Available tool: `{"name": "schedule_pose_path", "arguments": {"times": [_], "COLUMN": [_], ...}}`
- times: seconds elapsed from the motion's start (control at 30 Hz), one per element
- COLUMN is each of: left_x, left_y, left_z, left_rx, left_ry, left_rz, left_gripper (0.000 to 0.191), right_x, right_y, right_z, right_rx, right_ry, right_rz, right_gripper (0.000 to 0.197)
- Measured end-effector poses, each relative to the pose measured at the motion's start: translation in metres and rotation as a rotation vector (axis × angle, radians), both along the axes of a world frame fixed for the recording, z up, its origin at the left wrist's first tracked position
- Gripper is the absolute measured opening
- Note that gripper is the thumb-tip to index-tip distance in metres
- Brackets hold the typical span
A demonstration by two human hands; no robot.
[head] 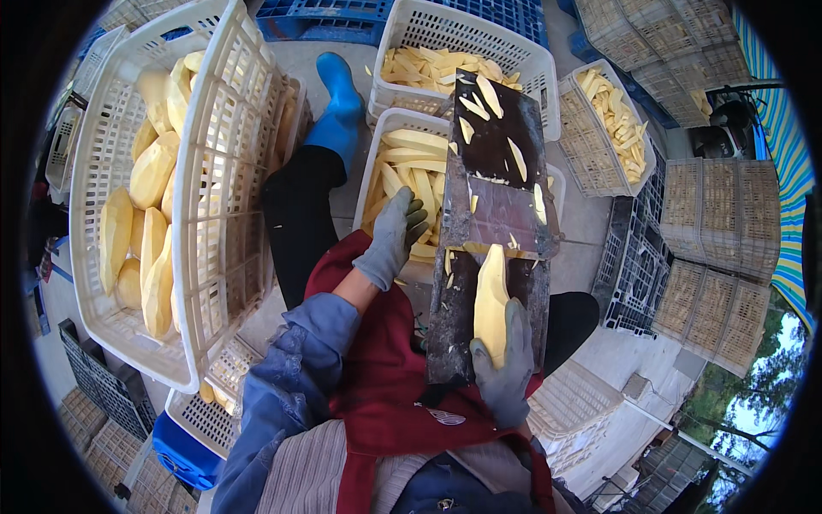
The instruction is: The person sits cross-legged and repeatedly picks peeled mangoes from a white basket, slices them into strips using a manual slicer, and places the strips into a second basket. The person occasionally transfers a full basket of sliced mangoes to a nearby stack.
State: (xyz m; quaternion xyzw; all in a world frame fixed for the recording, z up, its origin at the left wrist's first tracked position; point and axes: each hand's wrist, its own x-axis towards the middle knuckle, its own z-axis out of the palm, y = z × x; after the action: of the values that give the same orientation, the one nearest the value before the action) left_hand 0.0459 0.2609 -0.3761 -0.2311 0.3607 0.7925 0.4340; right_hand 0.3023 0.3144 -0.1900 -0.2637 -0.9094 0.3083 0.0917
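My right hand (507,366), in a grey glove, grips the lower end of a peeled pale-yellow tuber (491,302) lying lengthwise on a long dark slicing board (446,321). The tuber's upper tip is at the cross slot near the board's middle. Thin slivers (489,96) are scattered over the upper half. My left hand (392,234), gloved too, hangs left of the board with fingers apart and nothing in it. Beneath it a white plastic crate holds long cut strips (411,157); part of that crate is hidden under the board.
A tilted white crate (186,257) of peeled tubers (154,170) stands at left. Beyond the board is a crate of cut pieces (430,64); another crate (581,154) of pieces is at right. Stacked crates (719,218), a black pallet (636,276) and blue pallets (327,22) surround the place.
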Motion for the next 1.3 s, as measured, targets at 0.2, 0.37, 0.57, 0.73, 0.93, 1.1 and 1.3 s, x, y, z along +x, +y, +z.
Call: {"name": "schedule_pose_path", "arguments": {"times": [0.2,0.37,0.57,0.73,0.93,1.1,1.3], "left_x": [0.025,0.004,0.040,0.087,0.019,-0.030,0.018], "left_y": [0.094,0.111,0.081,0.094,0.098,0.017,-0.044], "left_z": [-0.081,-0.065,-0.116,-0.114,-0.086,-0.022,0.124], "left_rx": [0.439,0.523,0.773,0.474,0.301,0.240,0.062], "left_ry": [0.363,0.207,0.155,0.049,0.589,0.116,0.579], "left_rz": [-0.175,-0.136,-0.168,-0.002,-0.161,0.038,0.123], "left_gripper": [0.037,0.039,0.031,0.033,0.053,0.061,0.059], "right_x": [-0.096,-0.175,-0.045,-0.060,-0.150,-0.101,-0.078], "right_y": [0.063,0.139,0.047,0.049,0.138,0.104,0.058], "right_z": [-0.046,-0.107,-0.027,-0.029,-0.097,-0.058,-0.025], "right_rx": [0.523,0.357,0.305,0.517,0.387,0.527,-0.155], "right_ry": [-0.047,0.082,-0.067,-0.006,0.102,0.019,0.322], "right_rz": [0.096,0.049,0.065,0.113,0.199,0.357,-0.042], "right_gripper": [0.067,0.062,0.064,0.044,0.044,0.055,0.065]}}
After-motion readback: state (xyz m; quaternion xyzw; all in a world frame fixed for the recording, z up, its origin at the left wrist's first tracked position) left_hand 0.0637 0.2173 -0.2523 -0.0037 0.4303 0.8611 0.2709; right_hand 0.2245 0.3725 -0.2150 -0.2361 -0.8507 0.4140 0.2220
